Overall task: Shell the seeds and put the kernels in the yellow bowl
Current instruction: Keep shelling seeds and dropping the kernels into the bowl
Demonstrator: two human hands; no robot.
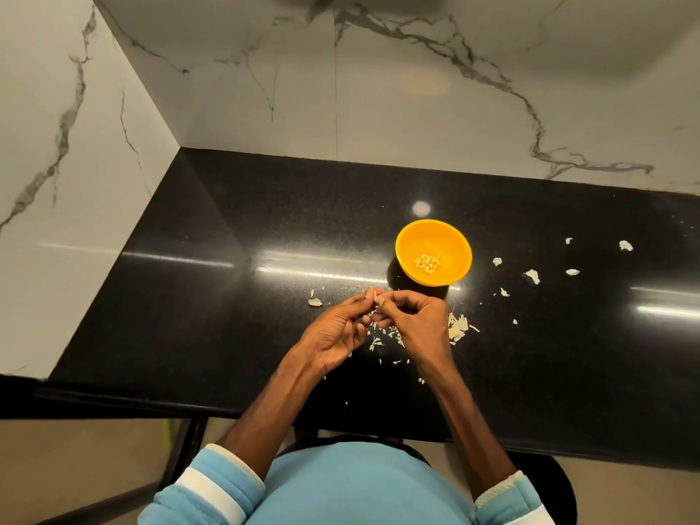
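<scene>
A small pale seed (377,297) is pinched between the fingertips of my left hand (338,332) and my right hand (413,320), which meet just above the black counter. The yellow bowl (450,240) stands a little beyond and to the right of my hands, with several pale kernels (428,262) in its bottom. Broken shell pieces (457,326) lie under and beside my right hand. Whether the seed is whole or partly shelled is too small to tell.
The black counter (235,297) sits in a corner of white marble walls (94,145) at left and back. More shell scraps (532,275) are scattered to the right of the bowl, and a few (314,302) lie left of my hands. The counter's front edge runs near my forearms.
</scene>
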